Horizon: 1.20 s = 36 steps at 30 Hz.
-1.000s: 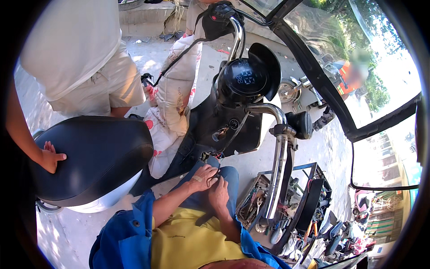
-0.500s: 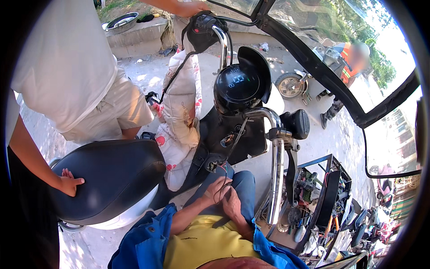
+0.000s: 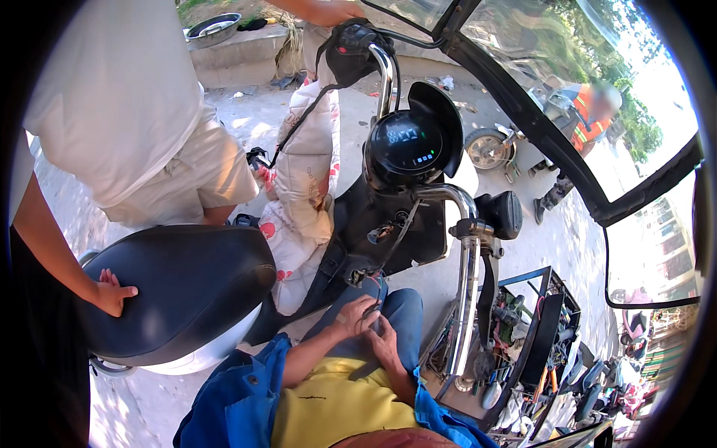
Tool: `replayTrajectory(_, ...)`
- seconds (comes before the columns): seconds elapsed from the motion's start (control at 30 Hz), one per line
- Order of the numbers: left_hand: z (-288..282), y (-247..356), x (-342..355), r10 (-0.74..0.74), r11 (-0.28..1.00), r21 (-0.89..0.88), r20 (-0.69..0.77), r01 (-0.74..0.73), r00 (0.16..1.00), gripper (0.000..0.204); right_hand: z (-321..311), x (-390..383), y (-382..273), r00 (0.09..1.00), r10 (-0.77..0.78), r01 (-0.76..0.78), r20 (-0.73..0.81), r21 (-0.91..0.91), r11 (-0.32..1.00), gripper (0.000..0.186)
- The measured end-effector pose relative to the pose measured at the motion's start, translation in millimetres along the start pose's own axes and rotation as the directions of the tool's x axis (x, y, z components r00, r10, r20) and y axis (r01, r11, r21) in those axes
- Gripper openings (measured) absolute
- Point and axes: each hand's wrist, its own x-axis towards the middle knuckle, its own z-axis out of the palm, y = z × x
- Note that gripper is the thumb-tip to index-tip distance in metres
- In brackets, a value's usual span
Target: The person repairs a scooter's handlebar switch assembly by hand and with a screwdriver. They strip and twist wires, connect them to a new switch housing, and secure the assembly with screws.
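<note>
Head view, far left: a standing person (image 3: 112, 119) in a white top and beige shorts, one hand (image 3: 112, 293) resting on a black seat (image 3: 179, 287).
Quilted cover (image 3: 299, 201): pale with red spots, hanging between the seat and the dark front panel (image 3: 418, 239).
Left hand (image 3: 351, 319): low in front of the yellow shirt (image 3: 336, 396); its grip is nearly closed, fingers bent around a thin dark cable (image 3: 372, 308).
Cable position: at the fingers, just below some coloured wires (image 3: 376, 281).
Right hand (image 3: 385, 343): just beside the left, fingers curled inward; whether this grip also has hold of the cable, I cannot tell.
Round display (image 3: 407, 138): lit, in a black housing.
Chrome handlebar (image 3: 464, 313): curving down right of the hands.
Tool crate (image 3: 544, 340): beyond the handlebar, filled with tools.
Orange vest (image 3: 588, 123): on another person, seen beyond the clear windshield (image 3: 553, 56).
</note>
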Motion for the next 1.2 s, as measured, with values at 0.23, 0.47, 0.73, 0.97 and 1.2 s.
replayTrajectory(0.23, 0.6, -5.1, -0.3, -0.033, 0.999, 0.022, -0.004, 0.033, 0.999, 0.033, 5.9, 6.4, 1.7, 0.999, 0.034, -0.034, 0.016, -0.022, 0.999, 0.06)
replayTrajectory(0.47, -1.7, -3.3, -0.4, -0.084, 0.996, 0.017, 0.028, 0.083, 0.996, 0.033, 9.4, 9.1, 13.1, 0.999, 0.044, -0.044, 0.006, 0.033, 0.999, 0.056)
replayTrajectory(0.73, -4.3, -1.9, 3.4, -0.077, 0.997, 0.022, 0.018, 0.077, 0.997, 0.03, 10.8, 11.5, 9.5, 0.996, 0.085, -0.087, 0.028, 0.069, 0.994, 0.054)
replayTrajectory(0.97, -2.6, -3.0, 4.8, -0.082, 0.996, 0.03, 0.013, 0.082, 0.997, 0.03, 10.4, 11.5, 10.1, 0.993, 0.114, -0.117, 0.039, 0.112, 0.987, 0.051)
replayTrajectory(1.2, -1.2, -3.9, 5.9, -0.044, 0.997, 0.057, -0.026, 0.045, 0.999, 0.027, 9.5, 10.3, -1.3, 0.991, 0.132, -0.134, 0.034, 0.068, 0.989, 0.057)
